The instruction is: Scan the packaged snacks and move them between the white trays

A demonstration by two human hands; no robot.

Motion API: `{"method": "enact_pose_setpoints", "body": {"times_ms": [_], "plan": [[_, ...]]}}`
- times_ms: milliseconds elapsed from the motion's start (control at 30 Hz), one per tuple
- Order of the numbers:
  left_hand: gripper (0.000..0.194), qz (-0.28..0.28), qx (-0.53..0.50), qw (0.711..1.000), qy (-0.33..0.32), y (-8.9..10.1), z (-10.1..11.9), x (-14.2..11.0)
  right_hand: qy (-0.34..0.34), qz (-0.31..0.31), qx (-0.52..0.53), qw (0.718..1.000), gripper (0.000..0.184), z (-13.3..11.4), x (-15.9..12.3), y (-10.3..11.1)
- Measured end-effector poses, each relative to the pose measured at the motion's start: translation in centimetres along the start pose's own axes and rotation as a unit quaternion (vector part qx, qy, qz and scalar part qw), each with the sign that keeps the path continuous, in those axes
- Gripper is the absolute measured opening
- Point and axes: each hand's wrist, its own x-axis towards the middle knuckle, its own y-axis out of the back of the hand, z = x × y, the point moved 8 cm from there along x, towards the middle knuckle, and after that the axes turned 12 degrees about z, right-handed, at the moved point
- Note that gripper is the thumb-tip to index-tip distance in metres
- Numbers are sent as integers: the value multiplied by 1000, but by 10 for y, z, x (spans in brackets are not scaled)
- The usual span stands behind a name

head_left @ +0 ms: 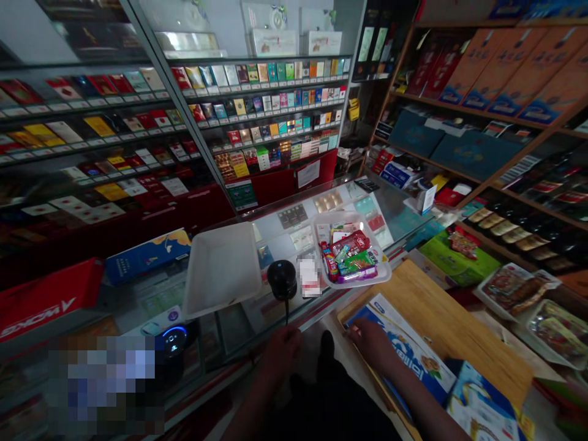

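Note:
My left hand (287,344) is in front of the glass counter's edge, its fingers curled. A thin dark cord or stem runs down toward it from a round black device (282,280) on the counter; whether the fingers hold it is unclear. Over the near end of a blue-and-white carton (404,349) is my right hand (370,344), fingers bent inward. What it grips, if anything, is hidden. The carton lies on a wooden tabletop (463,312). Close to the device are an empty white tray (223,266) and a white tub (386,274) of small colourful packets.
Shelves of cigarette packs (271,73) line the back wall. Orange boxes (509,73) fill the right shelf. A second blue carton (482,404) is near my right forearm. A red box (50,300) and a long blue box (147,256) lie on the counter's left.

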Motion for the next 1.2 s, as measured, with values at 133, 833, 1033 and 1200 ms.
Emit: {"method": "enact_pose_setpoints", "body": {"times_ms": [133,833,1033,1200], "plan": [[26,-24,91,991,-99,-28,51,-3,5,63,13,998,26,-1,23,30],[14,123,423,784,-438,-142,259,60,102,184,72,975,26,-8,164,119],[22,139,461,757,-442,-171,251,77,186,108,-28,976,38,-30,218,108],[27,147,458,764,-429,-172,245,87,227,54,-112,966,26,-40,235,91]]}}
